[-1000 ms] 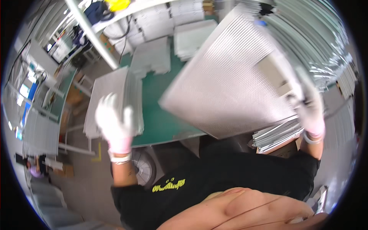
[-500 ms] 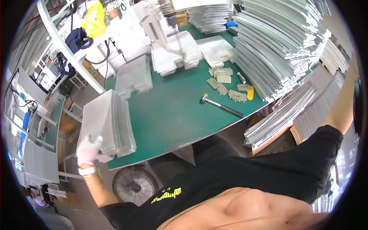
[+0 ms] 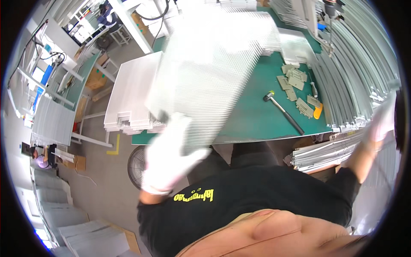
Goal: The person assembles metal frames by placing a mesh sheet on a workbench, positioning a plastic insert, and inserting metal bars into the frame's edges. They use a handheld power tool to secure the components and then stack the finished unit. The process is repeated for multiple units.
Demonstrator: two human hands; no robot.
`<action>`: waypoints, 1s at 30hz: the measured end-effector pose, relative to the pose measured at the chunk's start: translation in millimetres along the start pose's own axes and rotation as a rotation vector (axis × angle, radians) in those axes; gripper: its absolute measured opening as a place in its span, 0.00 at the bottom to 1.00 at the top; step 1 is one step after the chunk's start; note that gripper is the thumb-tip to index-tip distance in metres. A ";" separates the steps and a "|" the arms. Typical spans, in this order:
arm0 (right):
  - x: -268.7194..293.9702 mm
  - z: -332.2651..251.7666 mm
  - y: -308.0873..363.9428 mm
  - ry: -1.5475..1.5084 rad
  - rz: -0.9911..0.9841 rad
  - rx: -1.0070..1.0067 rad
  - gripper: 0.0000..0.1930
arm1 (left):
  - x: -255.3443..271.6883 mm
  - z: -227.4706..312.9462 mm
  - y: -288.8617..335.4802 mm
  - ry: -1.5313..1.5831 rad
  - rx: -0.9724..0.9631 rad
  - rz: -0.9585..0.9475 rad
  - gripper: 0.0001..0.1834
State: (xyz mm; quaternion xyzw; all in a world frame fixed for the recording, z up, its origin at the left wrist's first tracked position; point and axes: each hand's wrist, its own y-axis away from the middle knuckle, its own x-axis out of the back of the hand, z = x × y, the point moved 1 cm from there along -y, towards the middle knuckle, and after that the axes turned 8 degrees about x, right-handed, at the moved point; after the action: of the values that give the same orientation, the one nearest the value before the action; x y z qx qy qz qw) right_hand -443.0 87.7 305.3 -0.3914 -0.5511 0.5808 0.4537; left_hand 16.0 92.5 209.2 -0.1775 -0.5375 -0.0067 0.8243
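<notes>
Above the green workbench, a ribbed panel is gripped by the left hand; right of the bench, the right hand is too blurred for finger spread to be judged. Level support is advised.

Hammer's lying on the green table near some beige plates, round fan's down below, and someone in purple is way off left.

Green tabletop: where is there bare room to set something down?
The green tabletop is bare between the corrugated panel by the left hand and the hammer; a narrower strip parts the hammer from the beige plates. From the plates rightward it's crowded: screwdriver, then stacked panels.
</notes>
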 end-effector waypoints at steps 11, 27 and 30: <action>-253.9 -169.2 258.0 -0.723 -1.575 0.347 0.30 | -166.6 -63.6 -47.5 0.218 0.171 -0.569 0.39; -560.8 -252.9 184.6 -0.025 -1.375 -0.299 0.25 | -216.0 -111.7 -46.5 -0.200 0.242 -0.254 0.43; -572.7 -232.1 169.9 -0.287 -1.106 -0.269 0.24 | -217.0 -101.8 -46.4 -0.202 0.246 -0.241 0.44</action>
State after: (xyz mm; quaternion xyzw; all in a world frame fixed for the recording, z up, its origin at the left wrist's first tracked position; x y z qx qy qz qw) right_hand -76.2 -391.8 90.2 -0.0173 -0.7983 0.2299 0.5564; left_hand 5.1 -20.5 -7.0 -0.0096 -0.6314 -0.0216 0.7751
